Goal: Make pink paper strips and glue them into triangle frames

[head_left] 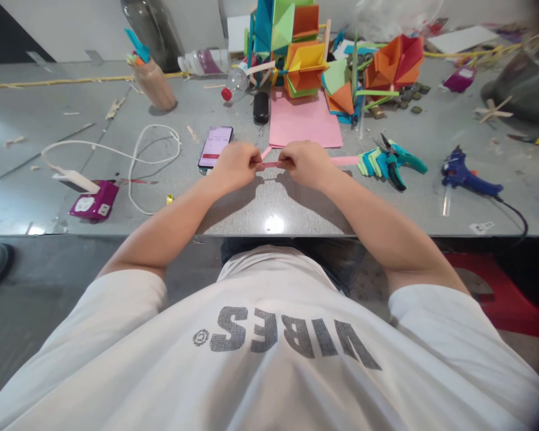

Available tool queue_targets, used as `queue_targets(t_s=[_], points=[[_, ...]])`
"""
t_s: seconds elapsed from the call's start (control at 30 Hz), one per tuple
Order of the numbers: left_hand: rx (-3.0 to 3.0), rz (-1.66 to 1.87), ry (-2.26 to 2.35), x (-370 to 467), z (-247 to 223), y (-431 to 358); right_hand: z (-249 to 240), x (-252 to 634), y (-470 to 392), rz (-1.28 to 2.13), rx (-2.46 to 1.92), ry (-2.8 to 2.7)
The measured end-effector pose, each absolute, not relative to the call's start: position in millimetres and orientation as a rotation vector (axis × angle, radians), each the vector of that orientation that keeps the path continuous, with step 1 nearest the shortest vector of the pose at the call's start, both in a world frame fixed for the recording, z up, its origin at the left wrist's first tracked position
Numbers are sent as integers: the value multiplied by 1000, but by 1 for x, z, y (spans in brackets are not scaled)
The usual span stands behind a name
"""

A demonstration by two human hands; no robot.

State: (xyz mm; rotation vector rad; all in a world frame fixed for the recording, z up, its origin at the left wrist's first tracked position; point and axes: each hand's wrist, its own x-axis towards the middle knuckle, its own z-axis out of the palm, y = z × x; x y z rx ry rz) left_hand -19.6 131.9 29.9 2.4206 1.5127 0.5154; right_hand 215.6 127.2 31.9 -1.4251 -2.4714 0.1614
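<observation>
Left hand (237,163) and right hand (308,161), both pinched closed, hold one pink strip (272,164) over the table (314,209). One phone (215,146) lies beside the left, one pink sheet (303,123) beyond, one glue gun (471,175) (blue) rightward

A phone (215,145), pink paper (304,123), a purple power block (99,202) and a blue glue gun (469,176) are supported by the grey table (247,218).

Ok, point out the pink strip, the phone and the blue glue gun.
Pink strip (272,164): head view, on a short uncovered stretch.
Phone (215,145): head view, on its lit screen.
Blue glue gun (465,175): head view, on its body.
</observation>
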Motion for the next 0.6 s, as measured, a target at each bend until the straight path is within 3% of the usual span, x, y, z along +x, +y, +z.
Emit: queue_targets(t_s=[0.6], points=[[2501, 522, 1556, -18, 25, 134, 14, 224, 147, 271, -1317, -2461]])
